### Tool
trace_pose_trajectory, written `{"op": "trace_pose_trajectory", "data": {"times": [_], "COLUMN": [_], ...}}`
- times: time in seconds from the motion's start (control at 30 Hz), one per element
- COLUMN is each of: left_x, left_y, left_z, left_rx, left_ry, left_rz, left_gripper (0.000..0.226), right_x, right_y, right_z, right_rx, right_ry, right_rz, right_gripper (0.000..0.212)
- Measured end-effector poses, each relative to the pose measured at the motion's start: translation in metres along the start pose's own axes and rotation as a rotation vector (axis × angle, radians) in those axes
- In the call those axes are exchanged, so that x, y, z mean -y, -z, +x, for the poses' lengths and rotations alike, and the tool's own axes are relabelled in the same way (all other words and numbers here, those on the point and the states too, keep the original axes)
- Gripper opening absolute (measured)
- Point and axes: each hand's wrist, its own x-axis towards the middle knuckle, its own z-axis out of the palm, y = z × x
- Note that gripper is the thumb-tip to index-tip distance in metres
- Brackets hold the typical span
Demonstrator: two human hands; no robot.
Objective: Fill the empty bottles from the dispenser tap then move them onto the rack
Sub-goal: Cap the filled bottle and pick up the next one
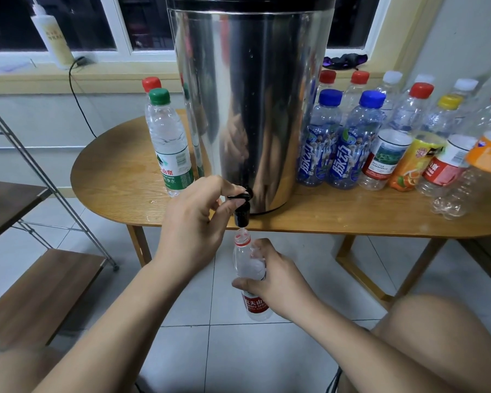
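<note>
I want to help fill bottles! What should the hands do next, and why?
Probably the left hand should let go of the black tap lever once water nears the neck: the right hand holds the clear red-labelled plastic bottle under the flowing spout, and overfilling would spill.

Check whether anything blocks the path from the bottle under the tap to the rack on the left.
Only the person's own left forearm, whose left hand holds the tap lever, crosses between the red-label bottle in the right hand and the rack. Nothing else visible does.
</note>
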Motion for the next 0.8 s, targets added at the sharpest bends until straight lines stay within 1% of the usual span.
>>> {"op": "trace_pose_trajectory", "data": {"times": [0.33, 0.53, 0.8], "left_x": [0.0008, -0.0001, -0.0019], "left_y": [0.0005, 0.0006, 0.0017], "left_z": [0.0001, -0.0002, -0.0003], "left_rx": [0.011, 0.011, 0.011], "left_ry": [0.033, 0.044, 0.046], "left_rz": [-0.013, -0.023, -0.033], "left_gripper": [0.011, 0.011, 0.012], "right_x": [-0.0014, -0.0019, -0.0045], "right_y": [-0.0038, -0.0049, -0.0087], "right_z": [0.0023, 0.0038, 0.0059], "right_rx": [0.005, 0.017, 0.0], "right_ry": [-0.035, -0.038, -0.039], "right_rz": [0.03, 0.006, -0.014], "right_gripper": [0.074, 0.077, 0.076]}}
